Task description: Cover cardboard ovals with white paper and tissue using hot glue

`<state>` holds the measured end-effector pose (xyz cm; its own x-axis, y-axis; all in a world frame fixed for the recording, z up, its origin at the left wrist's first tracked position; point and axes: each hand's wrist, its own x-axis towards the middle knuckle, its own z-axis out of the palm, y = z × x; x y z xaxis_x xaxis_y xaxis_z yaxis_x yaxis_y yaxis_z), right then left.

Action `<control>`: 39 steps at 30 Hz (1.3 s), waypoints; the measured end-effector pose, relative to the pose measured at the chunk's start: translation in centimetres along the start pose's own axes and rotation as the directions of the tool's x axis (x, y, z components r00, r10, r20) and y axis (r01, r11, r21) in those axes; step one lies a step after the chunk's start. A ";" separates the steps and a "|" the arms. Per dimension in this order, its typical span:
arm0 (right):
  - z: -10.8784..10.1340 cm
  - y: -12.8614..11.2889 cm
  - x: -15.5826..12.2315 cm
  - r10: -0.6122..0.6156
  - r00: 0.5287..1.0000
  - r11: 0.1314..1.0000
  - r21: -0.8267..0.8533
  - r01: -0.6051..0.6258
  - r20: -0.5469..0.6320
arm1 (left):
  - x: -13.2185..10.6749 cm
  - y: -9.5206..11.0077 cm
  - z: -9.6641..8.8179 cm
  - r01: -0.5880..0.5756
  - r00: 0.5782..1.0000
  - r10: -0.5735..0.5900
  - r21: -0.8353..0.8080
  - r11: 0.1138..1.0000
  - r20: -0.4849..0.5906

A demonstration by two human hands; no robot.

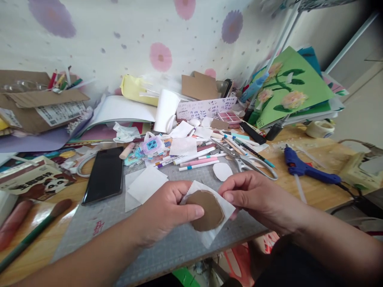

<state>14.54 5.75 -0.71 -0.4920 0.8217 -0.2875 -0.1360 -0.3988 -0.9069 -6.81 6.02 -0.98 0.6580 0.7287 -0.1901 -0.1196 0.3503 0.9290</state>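
A rounded brown cardboard piece (208, 213) lies on a square of thin white paper (206, 239). My left hand (169, 211) grips both, its thumb pressed flat on the cardboard and the other fingers hidden behind. With thumb and forefinger, my right hand (249, 195) pinches the paper's right edge. Both hands are above the front edge of the grey cutting mat (119, 243). Just beyond them rests a white oval paper piece (223, 172). More white paper squares (148, 184) are stacked on the mat to the left.
Scissors (251, 163) and several markers (199, 163) lie behind my hands. On the right is a blue glue gun (308, 167). A black phone (104, 175), a brush (36, 233) and a panda-printed box (36, 179) are at left. Green flower artwork (295, 85) leans at back right.
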 end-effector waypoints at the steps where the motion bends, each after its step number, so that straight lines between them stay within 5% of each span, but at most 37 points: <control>1: 0.0 0.0 0.0 0.011 1.000 1.000 0.012 -0.011 0.007 | 0.0 0.0 0.0 0.009 1.000 -0.009 0.002 1.000 -0.001; 7: 0.5 -0.1 -0.1 0.092 0.994 0.994 0.054 -0.095 0.060 | 0.1 0.0 -0.2 0.050 0.998 -0.047 0.065 0.997 -0.043; 14: 1.3 -0.8 -0.2 0.100 0.992 0.988 -0.110 -0.109 -0.082 | -0.4 0.3 0.0 0.060 0.989 -0.002 0.384 0.921 -0.150; 20: 2.2 -0.5 -0.1 -0.094 0.978 0.837 -0.547 -0.025 -0.187 | -0.3 0.6 0.7 0.093 0.977 0.011 0.477 0.874 -0.211; 25: 2.5 0.0 0.1 -0.231 0.951 0.716 -0.697 0.025 -0.204 | -0.2 0.4 0.6 0.097 0.971 0.030 0.507 0.857 -0.238; 31: 1.3 -0.7 -0.4 -0.018 1.000 0.965 -0.264 0.011 -0.025 | -0.2 0.3 0.3 0.090 0.989 -0.048 0.317 0.944 -0.137; 39: 1.3 0.3 -0.6 -0.019 0.998 0.997 -0.078 0.014 -0.067 | -0.3 0.3 0.1 0.135 0.989 -0.115 0.230 0.964 -0.096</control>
<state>13.69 4.64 -0.38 -0.4311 0.8543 -0.2903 -0.0756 -0.3548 -0.9319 -6.96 5.89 -0.62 0.5927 0.7367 -0.3255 0.1447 0.3002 0.9428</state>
